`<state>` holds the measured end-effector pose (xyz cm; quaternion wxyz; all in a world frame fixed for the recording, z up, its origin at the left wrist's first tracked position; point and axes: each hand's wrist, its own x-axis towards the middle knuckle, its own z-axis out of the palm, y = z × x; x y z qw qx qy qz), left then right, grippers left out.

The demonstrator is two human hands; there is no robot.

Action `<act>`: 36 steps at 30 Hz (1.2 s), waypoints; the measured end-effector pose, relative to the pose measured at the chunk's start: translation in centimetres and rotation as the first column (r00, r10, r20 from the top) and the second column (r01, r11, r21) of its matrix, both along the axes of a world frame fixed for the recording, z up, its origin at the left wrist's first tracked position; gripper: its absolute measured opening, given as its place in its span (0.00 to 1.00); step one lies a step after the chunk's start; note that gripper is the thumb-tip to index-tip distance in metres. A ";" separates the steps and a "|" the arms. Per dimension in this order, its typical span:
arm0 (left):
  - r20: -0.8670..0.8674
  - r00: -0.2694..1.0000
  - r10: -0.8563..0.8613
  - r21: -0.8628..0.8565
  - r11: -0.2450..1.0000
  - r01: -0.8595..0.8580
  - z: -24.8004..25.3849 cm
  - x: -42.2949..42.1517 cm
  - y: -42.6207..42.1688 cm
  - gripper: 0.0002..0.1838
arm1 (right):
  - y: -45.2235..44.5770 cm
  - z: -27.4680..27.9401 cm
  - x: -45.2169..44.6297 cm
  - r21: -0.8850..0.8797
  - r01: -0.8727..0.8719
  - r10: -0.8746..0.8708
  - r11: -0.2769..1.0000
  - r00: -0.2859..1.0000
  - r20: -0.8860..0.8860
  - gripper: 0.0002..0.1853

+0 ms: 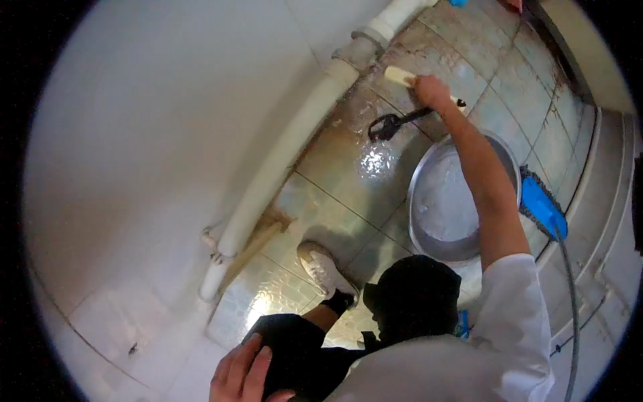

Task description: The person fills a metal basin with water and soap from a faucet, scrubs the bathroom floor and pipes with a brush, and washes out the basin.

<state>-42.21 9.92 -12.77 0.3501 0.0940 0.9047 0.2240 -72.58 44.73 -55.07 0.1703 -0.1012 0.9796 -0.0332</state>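
Note:
At the top of the head view, my right hand is closed around a long cream-coloured tool, perhaps a brush. One end shows beyond my fingers; its working side is hidden. Just below my hand, a black tool with a looped end runs over the wet tiled floor; whether it joins what I hold, I cannot tell. My right forearm crosses above a metal basin with whitish contents. Low in the view, my left hand rests on my black-clothed knee with its fingers outstretched, holding nothing.
A thick white pipe runs along the wall at left. Right of the basin lies a blue mop head with grey fringe and a long handle. My shoe stands on wet tiles. A dark rounded thing covers part of the lower middle.

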 end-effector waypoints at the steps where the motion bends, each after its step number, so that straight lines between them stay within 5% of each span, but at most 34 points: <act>1: 0.002 1.000 -0.006 -0.002 1.000 0.006 -0.1 -0.1 0.0 0.30 | -0.4 -0.7 0.4 -0.002 0.006 -0.006 1.000 1.000 0.002 0.11; 3: 0.016 0.996 -0.082 -0.011 0.997 0.082 0.2 -0.1 0.5 0.30 | -2.7 -2.9 2.3 -0.008 -0.075 0.074 0.997 0.997 -0.027 0.11; 4: 0.003 0.996 -0.085 -0.013 0.996 0.085 0.3 -0.3 0.8 0.30 | -6.1 -3.0 5.4 -0.165 0.114 -0.097 0.980 0.989 0.110 0.10; 5: 0.001 0.993 -0.115 -0.005 0.993 0.115 0.4 -0.7 1.0 0.30 | -9.0 -4.3 8.6 -0.086 -0.116 0.122 0.989 0.991 0.059 0.09; 6: -0.005 0.990 -0.139 0.003 0.990 0.139 0.5 -1.0 1.3 0.30 | -12.0 -5.3 12.7 -0.250 -0.176 0.177 0.952 0.984 -0.018 0.09; 7: -0.012 0.990 -0.139 0.001 0.990 0.139 0.6 -1.2 1.7 0.30 | -15.0 -8.6 16.2 -0.102 -0.364 0.367 0.926 0.930 0.005 0.09; 10: -0.041 0.995 -0.095 -0.018 0.995 0.094 0.2 -1.4 2.2 0.30 | -15.6 -1.7 15.2 -0.190 -0.326 0.339 0.926 0.940 0.036 0.09; 12: -0.029 0.995 -0.092 -0.032 0.995 0.091 0.2 -0.9 2.0 0.30 | -12.0 -0.4 11.3 -0.071 -0.170 0.177 0.983 0.977 0.118 0.09; 13: -0.031 0.996 -0.082 -0.034 0.996 0.081 0.0 -0.7 2.1 0.30 | -9.6 -4.3 8.6 -0.036 -0.152 0.151 0.988 0.988 -0.042 0.10; 14: -0.007 0.997 -0.070 -0.034 0.997 0.070 -0.1 -0.4 2.1 0.30 | -7.7 -2.9 6.1 -0.268 0.070 -0.050 0.961 0.995 0.082 0.12; 15: 0.007 0.998 -0.063 -0.037 0.997 0.063 -0.1 -0.3 2.1 0.30 | -6.9 -2.6 4.5 -0.098 -0.038 0.034 0.994 0.998 -0.046 0.11; 17: 0.039 0.998 -0.045 -0.049 0.998 0.047 0.3 -0.1 1.9 0.30 | -5.0 -2.4 1.0 -0.081 -0.058 0.043 0.995 0.983 -0.176 0.13; 22: 0.011 0.998 -0.062 -0.063 0.996 0.062 0.9 1.2 1.6 0.30 | -2.0 0.6 -1.6 -0.040 0.320 -0.316 0.947 0.945 0.083 0.17; 29: -0.035 0.990 -0.137 -0.062 0.989 0.135 0.3 2.2 1.6 0.32 | 2.2 5.1 -0.1 -0.258 0.407 -0.405 0.876 0.912 0.063 0.19; 31: -0.036 0.980 -0.197 -0.121 0.974 0.192 0.0 2.7 1.6 0.34 | 7.4 3.2 0.5 -0.348 0.428 -0.511 0.834 0.838 -0.193 0.20; 33: -0.053 0.983 -0.176 -0.065 0.983 0.172 0.0 2.6 1.7 0.34 | 10.6 6.4 2.9 -0.621 0.643 -0.687 0.449 0.693 0.221 0.22; 35: -0.051 0.988 -0.142 -0.048 0.989 0.140 0.9 1.6 2.6 0.31 | 13.7 8.2 6.2 -0.784 0.603 -0.680 0.145 0.636 0.363 0.20; 36: -0.046 0.993 -0.107 -0.030 0.994 0.106 1.3 1.4 2.9 0.29 | 14.0 9.7 8.1 -0.804 0.582 -0.724 0.119 0.606 0.331 0.19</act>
